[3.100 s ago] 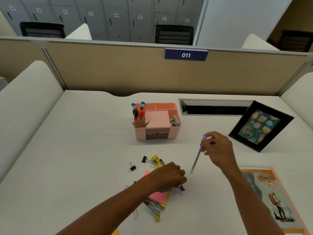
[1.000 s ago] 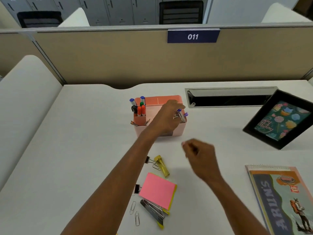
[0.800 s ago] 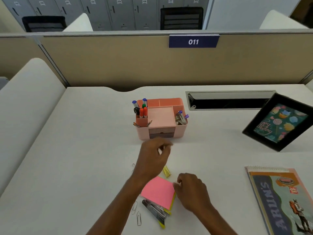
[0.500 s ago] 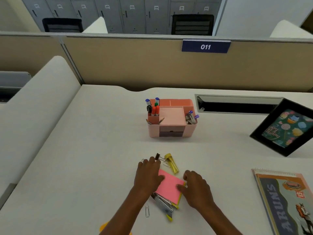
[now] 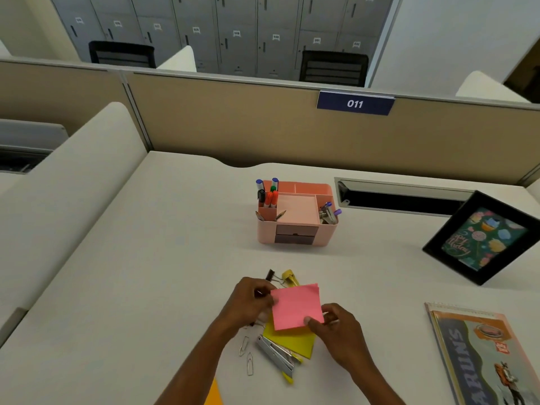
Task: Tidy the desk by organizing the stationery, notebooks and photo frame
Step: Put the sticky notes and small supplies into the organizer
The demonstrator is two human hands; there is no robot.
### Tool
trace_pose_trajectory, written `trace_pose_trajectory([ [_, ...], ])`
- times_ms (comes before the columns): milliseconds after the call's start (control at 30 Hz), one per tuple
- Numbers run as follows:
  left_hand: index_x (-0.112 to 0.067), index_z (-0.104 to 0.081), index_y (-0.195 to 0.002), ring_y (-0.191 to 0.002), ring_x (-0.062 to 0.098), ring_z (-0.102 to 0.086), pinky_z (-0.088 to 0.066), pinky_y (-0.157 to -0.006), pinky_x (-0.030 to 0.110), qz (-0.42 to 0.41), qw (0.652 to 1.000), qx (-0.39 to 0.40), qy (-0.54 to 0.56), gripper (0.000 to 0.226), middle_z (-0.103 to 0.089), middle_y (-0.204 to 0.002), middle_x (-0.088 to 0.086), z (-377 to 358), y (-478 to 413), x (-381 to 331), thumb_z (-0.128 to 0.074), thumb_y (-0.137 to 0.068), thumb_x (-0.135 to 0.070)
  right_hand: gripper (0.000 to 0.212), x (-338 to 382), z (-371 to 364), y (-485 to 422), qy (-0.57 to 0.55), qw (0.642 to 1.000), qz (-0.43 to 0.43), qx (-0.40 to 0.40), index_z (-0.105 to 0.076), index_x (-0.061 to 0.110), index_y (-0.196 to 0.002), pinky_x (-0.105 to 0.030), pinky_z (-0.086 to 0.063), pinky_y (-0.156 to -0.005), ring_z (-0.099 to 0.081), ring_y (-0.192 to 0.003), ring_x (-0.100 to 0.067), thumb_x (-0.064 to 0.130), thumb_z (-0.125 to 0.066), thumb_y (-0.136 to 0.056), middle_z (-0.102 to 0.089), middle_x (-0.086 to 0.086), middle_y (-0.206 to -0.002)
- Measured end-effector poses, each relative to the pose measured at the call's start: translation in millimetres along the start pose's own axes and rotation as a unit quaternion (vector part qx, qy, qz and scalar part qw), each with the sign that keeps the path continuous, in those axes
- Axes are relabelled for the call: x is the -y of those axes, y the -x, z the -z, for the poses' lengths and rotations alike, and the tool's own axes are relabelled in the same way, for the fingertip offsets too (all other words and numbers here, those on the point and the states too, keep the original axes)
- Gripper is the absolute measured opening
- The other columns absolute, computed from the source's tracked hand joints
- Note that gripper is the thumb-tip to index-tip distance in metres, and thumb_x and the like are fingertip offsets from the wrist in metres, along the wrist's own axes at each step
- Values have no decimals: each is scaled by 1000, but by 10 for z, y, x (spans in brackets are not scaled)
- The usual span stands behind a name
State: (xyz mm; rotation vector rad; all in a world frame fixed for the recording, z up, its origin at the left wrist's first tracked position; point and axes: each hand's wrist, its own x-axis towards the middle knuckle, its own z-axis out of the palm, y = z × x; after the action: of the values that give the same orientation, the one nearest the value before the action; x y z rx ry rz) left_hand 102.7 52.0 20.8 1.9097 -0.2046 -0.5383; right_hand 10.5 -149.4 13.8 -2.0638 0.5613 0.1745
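The square pink sticky-note pad (image 5: 296, 306) is pinched at 2 places, by the left hand (image 5: 249, 301) on its left edge and the right hand (image 5: 336, 324) at its near-right corner, fingers curled onto it, over the yellow sticky-note pad (image 5: 295, 342) on the white bench (image 5: 146, 273). The pink plastic desk organiser (image 5: 296, 226) lies straight ahead of the fingers, well apart. Both hands are judged about equally near, with forearms converging and wrists low.

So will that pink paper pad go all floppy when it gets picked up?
Probably not much: the pink pad looks flat and straight-edged between the left hand and right hand, so likely a stiff stack. It is probably light, since the hands only pinch its edges. It shouldn't roll, being flat.
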Motion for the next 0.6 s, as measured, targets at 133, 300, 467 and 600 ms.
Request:
trace_pose_trajectory([
  [133,-15,-73,-93,-84,18,-69,-57,-73,31,7,997,44,60,11,-73,-90,0,53,49,-9,-70,-84,-21,12,-18,19,28,-46,999,19,11,-69,22,-88,-17,-46,-62,-66,-79,-12,31,-74,-81,-72,7,-87],
  [300,-19,-72,-94,-83,14,-66,-55,-75,29,-6,996,41,74,17,-72,-89,1,22,28,-5,-72,-81,-30,13,125,255,55,-133,989,59,22,-72,7,-76,-28,-48,-53,-63,-55,-21,2,-66,-86,-69,-12,-62],
  [467,-23,-59,-115,-107,16,-47,-35,-93,29,-54,917,-54,-393,48,-53,-114,-5,-119,0,79,-56,-82,-58,10,477,839,-25,-186,972,112,-93,-70,2,-83,-26,-51,-48,-64,-51,-22,-5,-62,-86,-66,-16,-61],
  [600,-19,-50,-122,-112,24,-42,-29,-97,37,-80,855,-17,-512,57,-46,-126,1,-254,29,29,-50,-84,-61,13,952,1409,-310,-105,947,223,-205,-67,11,-101,-22,-55,-54,-69,-58,-12,7,-59,-92,-72,-5,-69],
])
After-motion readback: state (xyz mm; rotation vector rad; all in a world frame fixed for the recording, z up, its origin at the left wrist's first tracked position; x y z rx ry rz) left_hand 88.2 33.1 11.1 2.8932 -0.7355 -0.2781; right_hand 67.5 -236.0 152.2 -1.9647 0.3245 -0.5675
